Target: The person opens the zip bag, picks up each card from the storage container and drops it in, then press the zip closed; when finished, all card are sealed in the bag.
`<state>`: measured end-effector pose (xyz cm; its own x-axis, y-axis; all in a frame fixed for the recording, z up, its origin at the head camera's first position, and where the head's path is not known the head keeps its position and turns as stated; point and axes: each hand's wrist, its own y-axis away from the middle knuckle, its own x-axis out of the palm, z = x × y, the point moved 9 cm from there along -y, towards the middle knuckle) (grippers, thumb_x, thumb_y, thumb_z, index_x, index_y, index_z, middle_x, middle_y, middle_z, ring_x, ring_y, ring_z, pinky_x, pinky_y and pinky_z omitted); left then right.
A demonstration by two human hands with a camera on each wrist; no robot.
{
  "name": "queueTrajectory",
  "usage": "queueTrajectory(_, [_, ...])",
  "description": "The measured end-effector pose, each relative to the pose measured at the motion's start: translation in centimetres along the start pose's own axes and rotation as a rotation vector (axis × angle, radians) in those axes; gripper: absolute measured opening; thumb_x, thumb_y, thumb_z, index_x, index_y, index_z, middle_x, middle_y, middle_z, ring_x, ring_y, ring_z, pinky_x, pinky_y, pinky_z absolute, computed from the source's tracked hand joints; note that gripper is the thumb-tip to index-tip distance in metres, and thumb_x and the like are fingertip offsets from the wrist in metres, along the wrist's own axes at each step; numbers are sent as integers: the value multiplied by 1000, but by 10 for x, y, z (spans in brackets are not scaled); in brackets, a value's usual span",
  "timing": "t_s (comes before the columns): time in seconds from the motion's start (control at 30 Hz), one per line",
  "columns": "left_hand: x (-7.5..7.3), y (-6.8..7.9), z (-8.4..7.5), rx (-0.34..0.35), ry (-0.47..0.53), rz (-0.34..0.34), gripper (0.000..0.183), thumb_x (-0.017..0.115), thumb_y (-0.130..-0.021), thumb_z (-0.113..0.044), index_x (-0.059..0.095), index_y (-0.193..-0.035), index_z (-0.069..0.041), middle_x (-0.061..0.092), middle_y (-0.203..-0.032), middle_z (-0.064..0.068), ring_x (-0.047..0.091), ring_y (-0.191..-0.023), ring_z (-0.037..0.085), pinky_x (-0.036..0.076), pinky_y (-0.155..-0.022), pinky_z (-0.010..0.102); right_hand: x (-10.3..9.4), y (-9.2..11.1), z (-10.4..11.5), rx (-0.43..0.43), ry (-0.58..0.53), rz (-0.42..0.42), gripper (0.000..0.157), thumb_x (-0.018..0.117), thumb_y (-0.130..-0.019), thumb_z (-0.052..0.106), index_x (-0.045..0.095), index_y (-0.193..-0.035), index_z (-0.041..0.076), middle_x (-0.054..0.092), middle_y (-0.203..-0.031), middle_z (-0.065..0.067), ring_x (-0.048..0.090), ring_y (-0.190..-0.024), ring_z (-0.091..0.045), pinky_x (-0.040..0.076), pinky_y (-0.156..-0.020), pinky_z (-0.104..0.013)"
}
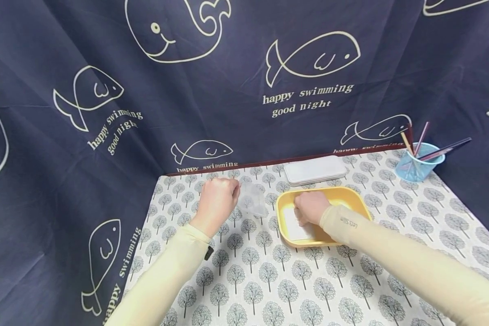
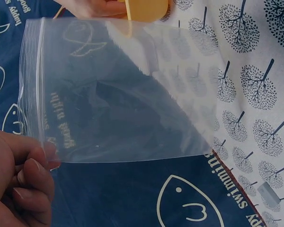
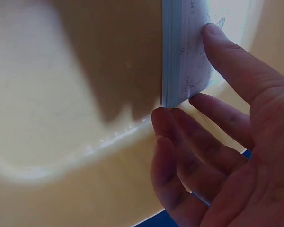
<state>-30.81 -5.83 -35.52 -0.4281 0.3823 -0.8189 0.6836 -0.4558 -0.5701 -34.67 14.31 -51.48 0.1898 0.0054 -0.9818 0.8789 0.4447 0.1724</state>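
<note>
My left hand pinches a clear zip bag by a corner at its zip end, thumb against fingertips. The bag hangs flat and see-through over the patterned tablecloth, left of the yellow tray. Inside that tray is my right hand, holding a thin pad of white paper. In the right wrist view the thumb lies on the printed face of the pad, and the fingertips are at its lower edge. From the head view, the hand covers part of the pad.
Behind the tray lies a white flat case. A light blue mesh cup with several pens and pencils stands at the back right. A dark blue curtain with fish drawings hangs along the back and left of the table.
</note>
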Motion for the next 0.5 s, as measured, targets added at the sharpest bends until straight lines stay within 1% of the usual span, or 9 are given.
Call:
queueTrajectory(0.23, [3,1,1,-25,-26,33,21,75,-92,-2,70,-72,-8,69,-63,4,65,-53,21,55,-52,34,0,1,-2,-19,1,-38,38,99,-63,31,64,-72,20,62,-70,8,63,-69,-19,58,-67,-42])
queueTrajectory(0.5, [6,2,-1,-32,-72,61,9,74,-95,-6,77,-86,-6,69,-66,6,67,-57,26,55,-51,37,1,3,-1,-27,18,-48,37,99,-64,32,65,-74,20,62,-70,9,63,-70,-19,58,-68,-42])
